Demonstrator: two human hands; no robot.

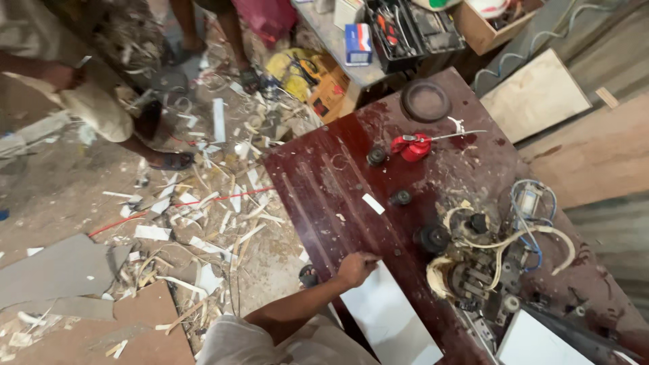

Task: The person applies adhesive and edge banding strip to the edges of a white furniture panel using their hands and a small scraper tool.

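My right hand (356, 265) reaches in from the bottom, fingers curled over the top left corner of a white panel (392, 318). The panel lies flat on a dark red table (324, 182), near its left edge. My left hand is out of sight. Just right of the hand sits a small machine (483, 270) wound with cream and blue wires, with a black round knob (433, 238) beside it. Farther up the table lie a red oil can (412, 145) with a long spout and a dark round disc (424, 101).
Wood scraps and white offcuts (203, 209) litter the floor on the left. A person crouches at top left (94, 101); another's legs (236, 47) stand at the top. A tool tray (412, 27) and plywood sheets (534, 94) lie beyond the table.
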